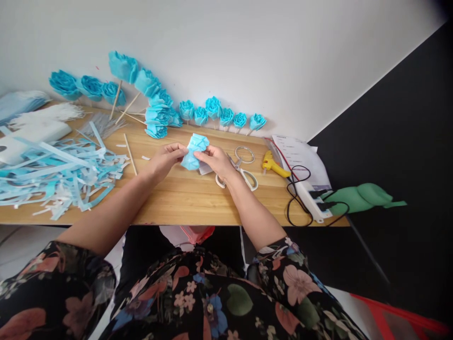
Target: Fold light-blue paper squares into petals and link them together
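Both hands meet over the middle of a wooden table (184, 198). My left hand (165, 159) and my right hand (216, 160) each pinch one side of a folded piece of light blue material (194, 150), held just above the tabletop. Fingers of both hands are closed on it. White-handled scissors (244, 175) lie right beside my right hand. A thin wooden stick (130, 153) lies to the left of my left hand.
Finished blue flowers (155, 101) on sticks line the wall at the back. A heap of blue and white strips (53, 172) covers the left side. A yellow glue gun (273, 165), papers (299, 153), a white power strip (311, 198) with black cables and green material (357, 198) sit at the right.
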Motion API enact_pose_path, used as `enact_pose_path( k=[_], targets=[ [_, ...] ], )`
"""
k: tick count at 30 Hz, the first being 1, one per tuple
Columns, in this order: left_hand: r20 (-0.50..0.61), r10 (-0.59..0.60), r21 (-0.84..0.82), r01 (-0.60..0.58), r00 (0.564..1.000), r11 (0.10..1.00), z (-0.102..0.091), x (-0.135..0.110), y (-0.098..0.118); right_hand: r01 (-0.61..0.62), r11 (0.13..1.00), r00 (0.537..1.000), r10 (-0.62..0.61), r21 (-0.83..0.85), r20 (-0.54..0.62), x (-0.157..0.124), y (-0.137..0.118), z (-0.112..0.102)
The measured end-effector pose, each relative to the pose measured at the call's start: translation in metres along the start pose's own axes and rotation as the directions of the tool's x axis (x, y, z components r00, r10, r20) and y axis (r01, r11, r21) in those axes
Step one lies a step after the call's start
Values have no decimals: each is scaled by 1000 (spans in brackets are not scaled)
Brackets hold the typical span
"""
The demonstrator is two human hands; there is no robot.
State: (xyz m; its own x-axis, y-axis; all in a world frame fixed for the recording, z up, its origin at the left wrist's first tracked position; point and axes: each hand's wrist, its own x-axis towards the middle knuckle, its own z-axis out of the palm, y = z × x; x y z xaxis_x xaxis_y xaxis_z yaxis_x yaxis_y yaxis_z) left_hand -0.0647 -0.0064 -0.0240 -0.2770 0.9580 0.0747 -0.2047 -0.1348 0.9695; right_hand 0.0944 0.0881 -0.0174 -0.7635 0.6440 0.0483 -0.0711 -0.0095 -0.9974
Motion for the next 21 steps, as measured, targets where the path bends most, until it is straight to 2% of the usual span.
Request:
enact_pose_path(
  k=[3,7,13,17,21],
  targets=[
    [5,-21,1,21,1000,1000,1,0,0,-20,1000,999,20,0,-35,0,3,0],
    [-16,7,30,-7,1000,1000,0,0,-2,-30,998,1000,30,-57,-9,-2,2,-2],
    [-51,53,51,-50,997,997,1,-1,0,29,989,998,-37,-145,-49,-4,-3,0],
    [32,38,22,-38,999,999,3,-2,2,16,995,1000,-17,-95,-12,-3,1,1],
    [87,8,-55,-4,996,999,3,-2,0,5,993,1000,-6,-119,-7,-2,6,-1]
  ],
)
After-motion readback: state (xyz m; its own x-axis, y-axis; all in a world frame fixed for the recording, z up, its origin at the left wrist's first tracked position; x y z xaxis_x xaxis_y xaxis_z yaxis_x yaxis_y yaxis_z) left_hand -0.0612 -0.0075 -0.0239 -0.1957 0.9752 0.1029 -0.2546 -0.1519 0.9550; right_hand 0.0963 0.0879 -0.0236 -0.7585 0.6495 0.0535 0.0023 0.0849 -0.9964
